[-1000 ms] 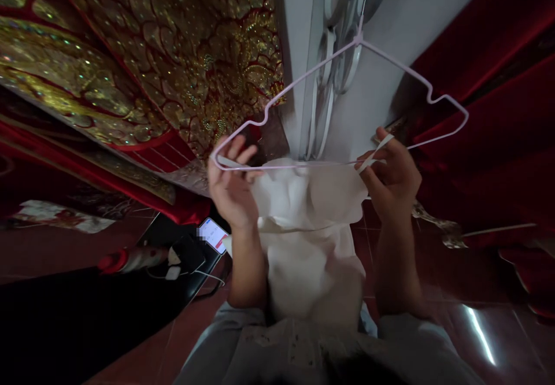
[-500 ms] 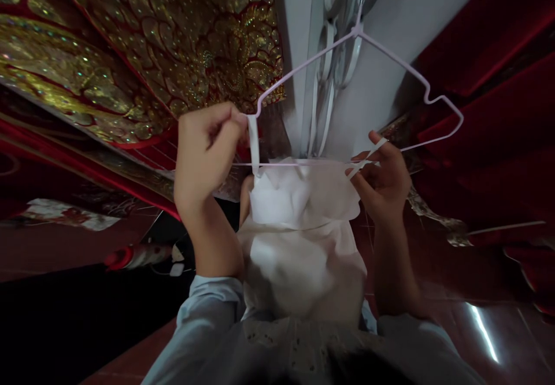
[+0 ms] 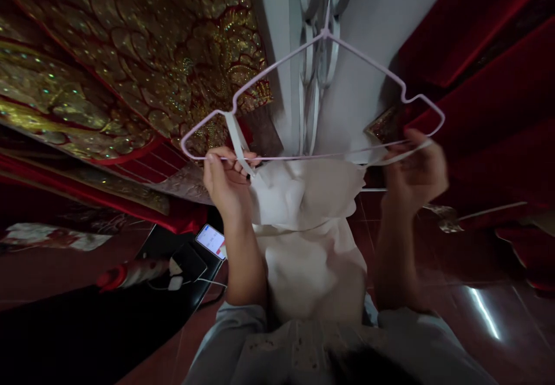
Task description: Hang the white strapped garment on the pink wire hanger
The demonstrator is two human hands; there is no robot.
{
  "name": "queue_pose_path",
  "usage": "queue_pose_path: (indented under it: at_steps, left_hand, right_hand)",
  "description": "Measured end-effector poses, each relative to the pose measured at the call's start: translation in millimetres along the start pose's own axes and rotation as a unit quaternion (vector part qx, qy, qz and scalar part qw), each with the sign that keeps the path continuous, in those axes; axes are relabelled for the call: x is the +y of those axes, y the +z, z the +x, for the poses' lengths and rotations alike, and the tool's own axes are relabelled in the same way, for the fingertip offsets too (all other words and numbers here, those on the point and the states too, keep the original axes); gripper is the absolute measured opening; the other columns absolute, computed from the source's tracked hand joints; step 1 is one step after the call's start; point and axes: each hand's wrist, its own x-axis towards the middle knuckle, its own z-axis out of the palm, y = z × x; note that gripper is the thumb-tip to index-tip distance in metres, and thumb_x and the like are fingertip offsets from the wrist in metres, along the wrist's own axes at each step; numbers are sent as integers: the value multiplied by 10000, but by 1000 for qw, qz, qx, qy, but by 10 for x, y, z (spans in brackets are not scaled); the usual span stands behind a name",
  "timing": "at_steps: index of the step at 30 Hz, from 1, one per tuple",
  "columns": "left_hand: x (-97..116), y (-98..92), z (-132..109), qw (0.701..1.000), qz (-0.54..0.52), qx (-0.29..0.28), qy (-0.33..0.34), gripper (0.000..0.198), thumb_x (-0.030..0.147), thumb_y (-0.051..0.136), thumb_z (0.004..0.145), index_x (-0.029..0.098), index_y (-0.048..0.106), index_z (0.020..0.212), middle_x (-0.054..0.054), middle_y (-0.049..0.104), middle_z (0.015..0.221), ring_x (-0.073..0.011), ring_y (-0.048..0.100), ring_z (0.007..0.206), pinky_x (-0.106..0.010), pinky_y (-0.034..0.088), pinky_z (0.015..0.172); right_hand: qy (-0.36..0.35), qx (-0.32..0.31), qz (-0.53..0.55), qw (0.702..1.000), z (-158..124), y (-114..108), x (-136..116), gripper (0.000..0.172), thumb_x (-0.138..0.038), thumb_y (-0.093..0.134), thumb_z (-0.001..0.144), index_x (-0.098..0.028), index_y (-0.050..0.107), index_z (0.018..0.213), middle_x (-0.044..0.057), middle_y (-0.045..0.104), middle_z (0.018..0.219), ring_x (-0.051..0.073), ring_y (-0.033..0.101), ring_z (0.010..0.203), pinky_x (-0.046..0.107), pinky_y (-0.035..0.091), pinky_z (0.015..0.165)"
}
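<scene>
A pale pink clothes hanger (image 3: 277, 64) hangs in front of me, its hook near the top. Below it hangs a white dress (image 3: 310, 246) with ruffled tiers. The dress's left strap (image 3: 236, 139) is looped over the hanger's left notch. My left hand (image 3: 229, 185) is closed on the lower bar, its thumb in front and fingers behind, beside that strap. Toward the right end of the bar, my right hand (image 3: 418, 171), slightly blurred, pulls the right strap (image 3: 401, 156) outward, away from the dress; its fingers are partly hidden.
Gold-sequined red garments (image 3: 186, 55) hang at the left, and dark red cloth (image 3: 489, 96) at the right. Metal scrollwork (image 3: 307, 84) stands behind the hanger. Lower left, a black surface (image 3: 143, 315) holds a lit phone (image 3: 211, 240) and a red-capped bottle (image 3: 125, 275).
My left hand has left the strap at the left notch and moved down to the bar. My right hand has drawn the right strap outward to the right. A phone has come into view.
</scene>
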Motion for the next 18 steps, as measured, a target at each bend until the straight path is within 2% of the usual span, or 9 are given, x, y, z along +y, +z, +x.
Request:
queue_pose_path:
  at_steps: [1, 3, 6, 10, 12, 15, 18]
  left_hand:
    - [27, -7, 26, 1000, 8, -2, 8, 451, 597, 716, 1072, 250, 611, 804, -32, 747, 726, -191, 700, 633, -315, 584, 675]
    - [70, -24, 88, 1000, 8, -7, 17, 440, 568, 705, 1086, 247, 609, 802, -25, 736, 714, -178, 686, 620, -303, 566, 670]
    - [74, -40, 139, 999, -15, -3, 29, 429, 509, 639, 1132, 232, 601, 806, -19, 714, 682, -161, 671, 599, -279, 534, 646]
    - [39, -35, 121, 999, -26, -4, 21, 432, 467, 617, 1153, 226, 608, 794, -25, 715, 668, -153, 636, 575, -270, 499, 614]
    - [44, -20, 112, 1000, -23, 1, 17, 433, 478, 654, 1136, 233, 612, 783, -30, 720, 669, -157, 602, 564, -278, 483, 598]
    - [73, 19, 119, 1000, -5, 29, 3, 455, 482, 651, 1137, 247, 588, 752, -30, 702, 640, -172, 578, 564, -284, 446, 556]
    - [91, 57, 134, 999, 3, 50, -7, 472, 455, 607, 1162, 243, 568, 742, -29, 685, 625, -163, 548, 544, -269, 407, 520]
  right_hand:
    - [-15, 101, 26, 994, 94, -77, 49, 376, -401, 830, 853, -256, 740, 1188, 122, 729, 1234, 250, 739, 1046, 482, 645, 982]
    - [-24, 159, 62, 985, 268, -194, 91, 372, -338, 902, 752, -239, 769, 1084, 109, 761, 1122, 258, 761, 1027, 475, 641, 990]
    - [-15, 75, 63, 995, 453, -228, -8, 378, -306, 930, 712, -231, 790, 1055, 104, 788, 1074, 244, 769, 996, 433, 638, 942]
    - [-28, -50, 11, 998, 595, -119, -298, 279, -249, 897, 737, -245, 756, 978, 68, 771, 952, 187, 701, 857, 369, 600, 820]
    - [-48, -87, -42, 994, 637, -83, -421, 249, -227, 905, 752, -253, 720, 916, 39, 729, 890, 176, 658, 857, 365, 577, 851]
    - [-76, -124, -120, 982, 660, -79, -519, 324, -205, 938, 725, -258, 716, 955, 16, 697, 907, 195, 629, 924, 411, 551, 975]
    - [-77, -140, -175, 971, 668, -117, -539, 492, -147, 982, 604, -275, 726, 1004, 17, 688, 960, 226, 605, 972, 425, 545, 959]
